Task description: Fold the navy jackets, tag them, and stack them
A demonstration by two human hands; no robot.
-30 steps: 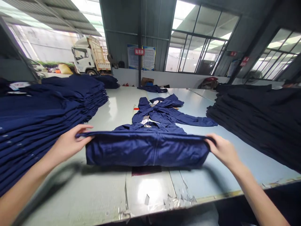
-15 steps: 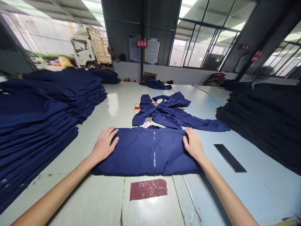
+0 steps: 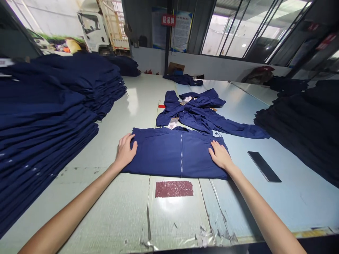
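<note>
A folded navy zip jacket lies flat on the pale table in front of me, its zipper running down the middle. My left hand rests flat on its left edge, fingers stretched out. On the right edge lies my right hand, also flat with fingers extended. Neither hand grips the cloth. A white tag shows at the jacket's collar.
Behind the folded piece lies an unfolded navy jacket. A tall stack of folded navy garments fills the left side. A dark stack stands at the right. A black flat strip and a dark red tape patch lie on the table.
One second ago both hands held the jacket's folded edge up at its ends. They laid it down flat and now press on its left and right sides, having slid slightly outward.
</note>
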